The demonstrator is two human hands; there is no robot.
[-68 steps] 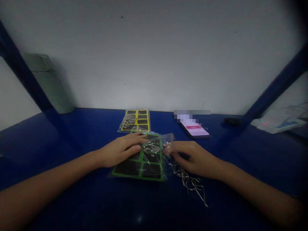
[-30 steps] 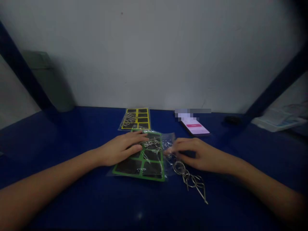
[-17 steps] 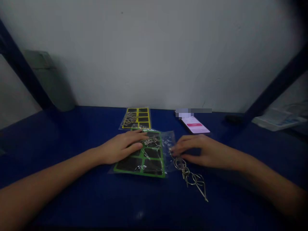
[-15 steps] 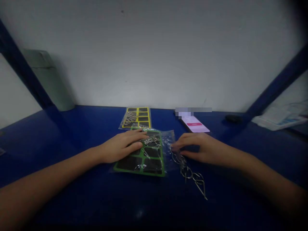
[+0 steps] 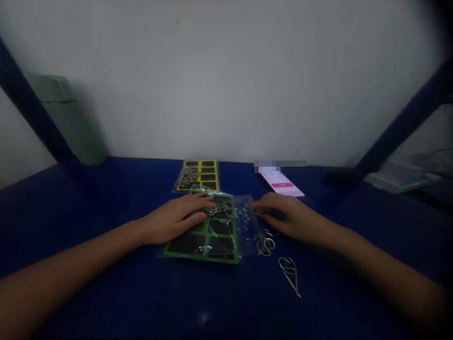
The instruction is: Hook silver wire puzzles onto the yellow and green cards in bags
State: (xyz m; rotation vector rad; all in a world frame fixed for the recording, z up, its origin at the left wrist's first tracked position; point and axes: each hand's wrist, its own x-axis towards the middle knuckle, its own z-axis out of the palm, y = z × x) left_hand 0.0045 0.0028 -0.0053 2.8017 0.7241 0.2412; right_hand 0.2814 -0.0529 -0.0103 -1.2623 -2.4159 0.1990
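Note:
A clear plastic bag (image 5: pixel 244 236) lies flat on the blue table, holding a black card with a green grid (image 5: pixel 219 259) and several shiny bent-wire pieces (image 5: pixel 222 210). My left hand (image 5: pixel 180 215) rests on the bag's left part, fingers stretched out. At the bag's right edge, my right hand (image 5: pixel 283 212) has thumb and fingertips closed around a small metal wire piece (image 5: pixel 256 211), mostly hidden by the fingers. Just below it on the table are looped wire pieces (image 5: pixel 265 243). Nearer to me lies a pointed wire piece with a looped end (image 5: pixel 289 276).
Behind the green card lies another bag with a yellow-grid card (image 5: pixel 200 177) and metal pieces. A lit phone (image 5: pixel 281 182) lies at the back right. A grey-green cylinder (image 5: pixel 76 123) stands back left. At the far right is a clear plastic package (image 5: pixel 399 177).
The linked chain of wire pieces by my right hand now lies as separate groups on the table. My right hand has shifted slightly up and left; my left hand stays on the bag.

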